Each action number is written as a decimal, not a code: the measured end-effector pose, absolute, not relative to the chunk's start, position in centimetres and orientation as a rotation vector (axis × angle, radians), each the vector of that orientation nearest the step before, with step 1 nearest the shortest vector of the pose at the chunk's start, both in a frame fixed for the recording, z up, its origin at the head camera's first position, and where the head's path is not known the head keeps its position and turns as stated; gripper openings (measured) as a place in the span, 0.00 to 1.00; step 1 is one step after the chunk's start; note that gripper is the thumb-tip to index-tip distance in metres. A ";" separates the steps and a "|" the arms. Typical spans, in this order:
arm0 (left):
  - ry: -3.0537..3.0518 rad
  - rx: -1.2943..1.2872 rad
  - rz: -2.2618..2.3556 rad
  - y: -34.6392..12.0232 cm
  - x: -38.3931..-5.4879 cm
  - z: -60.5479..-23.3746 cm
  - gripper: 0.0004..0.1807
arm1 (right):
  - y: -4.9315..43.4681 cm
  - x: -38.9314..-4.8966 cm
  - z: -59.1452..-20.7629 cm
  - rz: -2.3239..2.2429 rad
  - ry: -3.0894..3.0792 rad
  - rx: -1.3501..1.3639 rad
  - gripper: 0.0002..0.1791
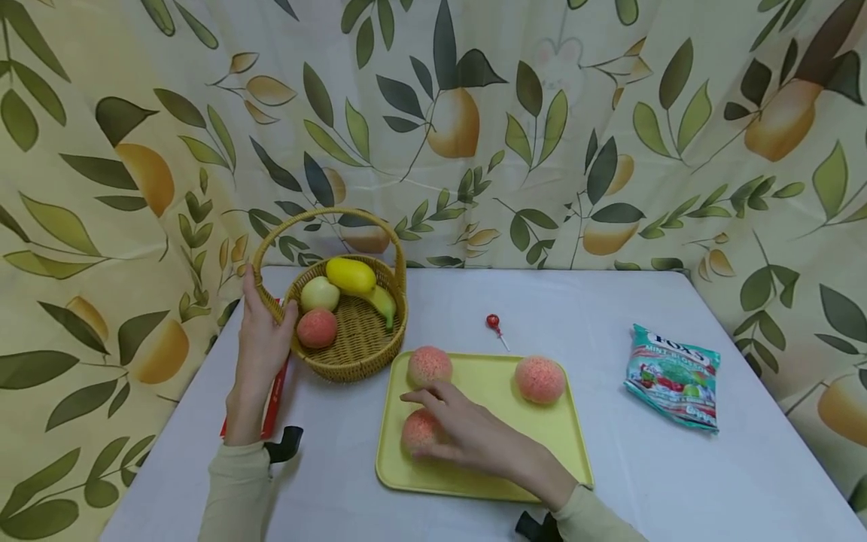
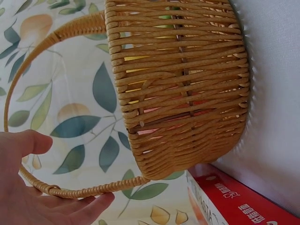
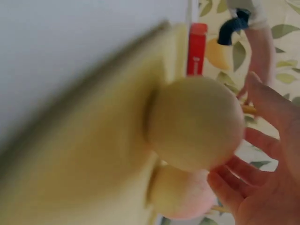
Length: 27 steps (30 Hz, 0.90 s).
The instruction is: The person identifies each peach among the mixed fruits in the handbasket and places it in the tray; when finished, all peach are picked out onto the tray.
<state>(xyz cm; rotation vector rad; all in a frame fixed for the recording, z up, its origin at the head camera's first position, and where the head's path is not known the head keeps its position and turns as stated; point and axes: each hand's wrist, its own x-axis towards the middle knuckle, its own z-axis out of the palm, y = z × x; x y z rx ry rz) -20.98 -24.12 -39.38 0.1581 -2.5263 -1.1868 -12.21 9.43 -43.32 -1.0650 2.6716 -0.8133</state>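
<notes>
My left hand (image 1: 264, 339) is at the left side of the wicker basket (image 1: 355, 369). Its fingers touch the basket's handle (image 2: 79, 192), and the thumb stands apart from it. Inside the basket lie a peach (image 1: 317, 328), a pale round fruit (image 1: 320, 294), a yellow fruit (image 1: 350, 275) and a banana (image 1: 383, 305). Over the yellow tray (image 1: 501, 488), my right hand (image 1: 484, 436) reaches around the near-left peach (image 1: 416, 431) with spread, loosely bent fingers. Two more peaches, one at the back left (image 1: 430, 365) and one at the right (image 1: 539, 380), sit on the tray.
Behind the tray lies a red lollipop (image 1: 493, 322). A teal candy bag (image 1: 673, 384) is on the right of the white table. Partly hidden by the left arm, a red box (image 2: 243, 199) lies beside the basket. A patterned curtain (image 1: 542, 181) hangs behind.
</notes>
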 end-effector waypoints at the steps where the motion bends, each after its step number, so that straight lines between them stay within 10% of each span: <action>1: -2.527 0.157 -1.188 -24.0 -21.0 -39.4 0.50 | 9.4 -12.5 -42.8 -0.831 2.675 -1.076 0.35; 17: -2.495 0.170 -1.165 -24.3 -21.2 -39.1 0.50 | -3.8 -27.0 -38.6 -0.414 2.622 -1.232 0.38; 27: -2.478 0.169 -1.189 -24.0 -21.8 -39.9 0.50 | -8.4 -27.6 -40.2 0.248 2.706 -1.244 0.34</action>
